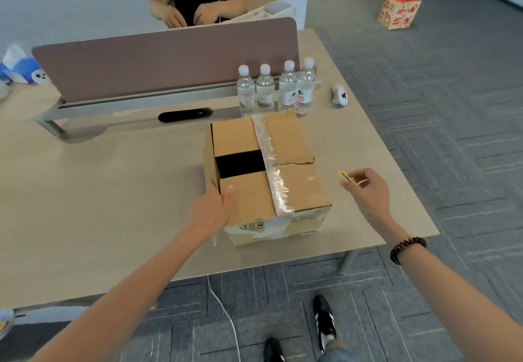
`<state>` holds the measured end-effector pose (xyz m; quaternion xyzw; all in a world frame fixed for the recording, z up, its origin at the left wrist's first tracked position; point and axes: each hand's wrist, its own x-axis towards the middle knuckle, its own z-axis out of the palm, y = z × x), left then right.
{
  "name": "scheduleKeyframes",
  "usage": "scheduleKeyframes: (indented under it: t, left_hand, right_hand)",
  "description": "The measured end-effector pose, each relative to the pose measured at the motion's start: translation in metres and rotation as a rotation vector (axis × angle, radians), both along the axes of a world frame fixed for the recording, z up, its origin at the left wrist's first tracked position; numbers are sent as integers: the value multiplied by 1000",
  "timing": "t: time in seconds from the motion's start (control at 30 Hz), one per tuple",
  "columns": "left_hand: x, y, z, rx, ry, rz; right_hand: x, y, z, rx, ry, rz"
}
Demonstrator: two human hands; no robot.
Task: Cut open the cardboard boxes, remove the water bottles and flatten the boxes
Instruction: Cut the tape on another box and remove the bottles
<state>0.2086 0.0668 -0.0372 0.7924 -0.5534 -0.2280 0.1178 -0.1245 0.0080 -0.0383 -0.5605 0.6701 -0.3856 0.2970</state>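
A brown cardboard box [294, 146] stands on the beige table [113, 192], sealed lengthwise with clear tape, with a dark gap between its left flaps. My left hand [212, 206] rests on the box's near left corner, thumb on top and fingers down the side. My right hand [368, 192] hovers to the right of the box and grips a small yellow cutter [346, 177]. Several water bottles [276, 90] with white caps stand in a row just behind the box.
A brown desk divider [164, 59] runs along the table's back, with a person seated behind it. A black oblong object [185, 114] and a white controller [339, 94] lie on the table. A red-printed box [399, 11] sits on the carpet far right. The table's edge is close to my feet.
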Motion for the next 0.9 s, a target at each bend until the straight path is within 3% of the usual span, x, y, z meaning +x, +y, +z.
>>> scheduleKeyframes:
  t: [0.1, 0.27, 0.4, 0.77, 0.9]
  left_hand:
    - [2, -1, -3, -30, 25, 0]
    - [10, -3, -16, -50, 42, 1]
    - [3, -3, -16, -77, 155, -3]
    - [6, -1, -18, -57, 352, 49]
    - [6, 0, -18, -67, 390, 43]
  right_hand:
    - [-15, -6, -27, 43, 61, 9]
    - [-32, -9, -73, 161, 335, 34]
    - [-37, -9, -100, 242, 452, 94]
    - [-28, -20, -109, 225, 361, 77]
    - [14, -45, -58, -43, 161, 36]
